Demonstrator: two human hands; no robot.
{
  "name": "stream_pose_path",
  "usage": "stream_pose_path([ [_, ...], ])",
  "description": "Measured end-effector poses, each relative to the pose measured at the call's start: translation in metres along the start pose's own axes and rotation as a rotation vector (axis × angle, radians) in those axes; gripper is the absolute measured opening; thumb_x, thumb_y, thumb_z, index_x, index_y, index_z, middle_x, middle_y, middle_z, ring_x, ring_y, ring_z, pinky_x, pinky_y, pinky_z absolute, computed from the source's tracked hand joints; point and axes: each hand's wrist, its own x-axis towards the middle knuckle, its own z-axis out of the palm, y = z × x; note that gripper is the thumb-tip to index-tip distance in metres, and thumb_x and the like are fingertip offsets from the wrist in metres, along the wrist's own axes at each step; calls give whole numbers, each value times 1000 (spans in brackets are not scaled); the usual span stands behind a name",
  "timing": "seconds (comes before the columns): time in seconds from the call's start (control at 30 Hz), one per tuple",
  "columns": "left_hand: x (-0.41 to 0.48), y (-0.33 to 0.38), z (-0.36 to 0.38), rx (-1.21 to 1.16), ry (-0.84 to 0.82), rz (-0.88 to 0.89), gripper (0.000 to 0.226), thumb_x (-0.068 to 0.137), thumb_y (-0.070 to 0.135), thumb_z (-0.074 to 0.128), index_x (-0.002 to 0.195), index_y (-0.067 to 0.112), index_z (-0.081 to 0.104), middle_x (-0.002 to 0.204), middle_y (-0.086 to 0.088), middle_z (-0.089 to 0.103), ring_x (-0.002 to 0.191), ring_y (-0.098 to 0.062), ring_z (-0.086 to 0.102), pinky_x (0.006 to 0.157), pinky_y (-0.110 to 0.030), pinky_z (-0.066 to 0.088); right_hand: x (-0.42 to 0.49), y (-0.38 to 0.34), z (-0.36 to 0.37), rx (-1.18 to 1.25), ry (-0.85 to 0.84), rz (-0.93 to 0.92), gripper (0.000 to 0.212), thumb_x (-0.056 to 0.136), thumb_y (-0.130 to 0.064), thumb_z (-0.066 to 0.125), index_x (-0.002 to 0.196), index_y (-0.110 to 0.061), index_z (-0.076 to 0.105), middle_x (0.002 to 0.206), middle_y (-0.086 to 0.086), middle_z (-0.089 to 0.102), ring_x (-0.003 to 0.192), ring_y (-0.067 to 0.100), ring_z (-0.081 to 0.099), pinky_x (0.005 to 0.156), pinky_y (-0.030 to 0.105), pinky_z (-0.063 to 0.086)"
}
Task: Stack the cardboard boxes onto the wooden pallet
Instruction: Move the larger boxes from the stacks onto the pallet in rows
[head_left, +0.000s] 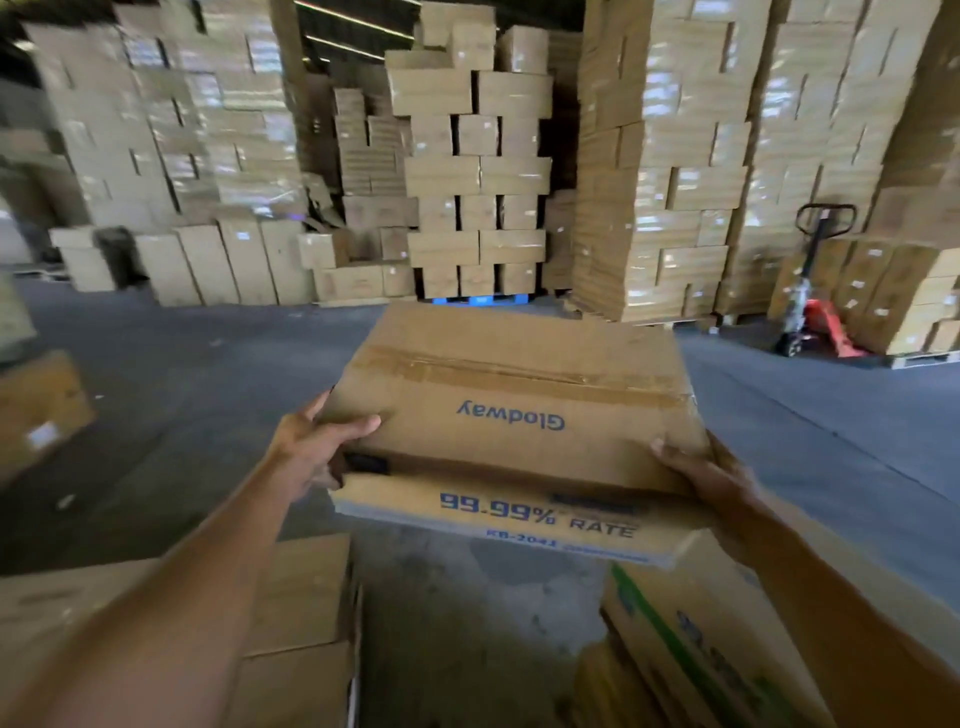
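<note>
Warehouse, grey concrete floor (208, 374); tall carton stacks (478, 171) along the back; orange pallet jack (815, 312) by the right stacks; cardboard box (519, 415) held off the floor, mid-frame, "Glodway" print upside down; left grip (311, 457) grasps its near-left corner, thumb on top; right grip (711, 478) grasps the near-right corner; plain carton (291, 597) below left, green-printed carton (701, 639) below right.
</note>
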Motion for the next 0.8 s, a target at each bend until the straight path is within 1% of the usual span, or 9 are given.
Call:
stream_pose_path([
  [0.1, -19, -17, -46, 9, 85, -35, 133, 28, 47, 93, 149, 31, 40, 125, 6, 52, 111, -23, 55, 90, -60, 53, 1, 13, 43, -67, -67, 4, 72, 74, -46, 83, 138, -29, 54, 131, 7, 61, 115, 30, 61, 99, 52, 51],
  [0.2, -36, -36, -94, -6, 169, -57, 124, 27, 49, 97, 141, 37, 49, 120, 10, 61, 112, -30, 61, 75, -63, 56, -5, 26, 89, -87, -143, 13, 96, 53, -65, 86, 137, -30, 55, 133, 7, 61, 117, 31, 61, 102, 53, 49],
  [0.27, -46, -48, -127, -5, 205, -77, 112, 38, 44, 97, 139, 39, 49, 118, 8, 64, 112, -37, 62, 73, -64, 56, -10, 36, 119, -96, -186, 27, 116, 35, -74, 85, 138, -29, 55, 133, 7, 62, 116, 31, 62, 102, 53, 50],
  [0.33, -55, -59, -160, 3, 251, -94, 107, 47, 37, 97, 141, 38, 47, 128, 2, 61, 118, -38, 58, 73, -65, 55, -17, 47, 153, -70, -220, 48, 125, 26, -75, 86, 139, -30, 54, 132, 6, 63, 114, 29, 64, 100, 52, 51],
  [0.4, -61, -69, -193, 19, 292, -121, 109, 48, 37, 95, 145, 36, 44, 141, 0, 53, 123, -36, 55, 76, -67, 54, -26, 54, 189, -46, -248, 44, 121, 27, -72, 88, 137, -32, 56, 128, 3, 66, 109, 26, 66, 97, 49, 53],
  [0.47, -62, -79, -229, 16, 315, -143, 105, 55, 32, 93, 146, 36, 43, 147, -2, 48, 128, -37, 50, 79, -70, 52, -39, 59, 226, -21, -294, 52, 112, 34, -67, 90, 135, -34, 57, 126, 1, 67, 107, 25, 67, 95, 49, 54],
  [0.53, -58, -89, -267, 14, 320, -150, 95, 63, 27, 91, 145, 37, 44, 145, -3, 49, 128, -38, 49, 79, -69, 53, -48, 64, 264, -1, -328, 60, 104, 40, -61, 92, 133, -33, 58, 124, 0, 68, 106, 25, 68, 95, 49, 55],
  [0.63, -41, -107, -321, 33, 291, -136, 83, 70, 24, 88, 142, 36, 48, 133, -1, 58, 120, -35, 56, 76, -64, 57, -63, 73, 321, -12, -326, 47, 93, 48, -56, 90, 132, -28, 60, 121, 2, 69, 107, 27, 68, 96, 52, 54],
  [0.8, 11, -137, -407, 32, 229, -148, 88, 72, 23, 86, 148, 32, 41, 141, -6, 51, 123, -36, 53, 78, -62, 57, -90, 90, 414, 0, -264, 61, 87, 48, -61, 90, 126, -39, 61, 116, -1, 72, 100, 25, 72, 85, 50, 59],
])
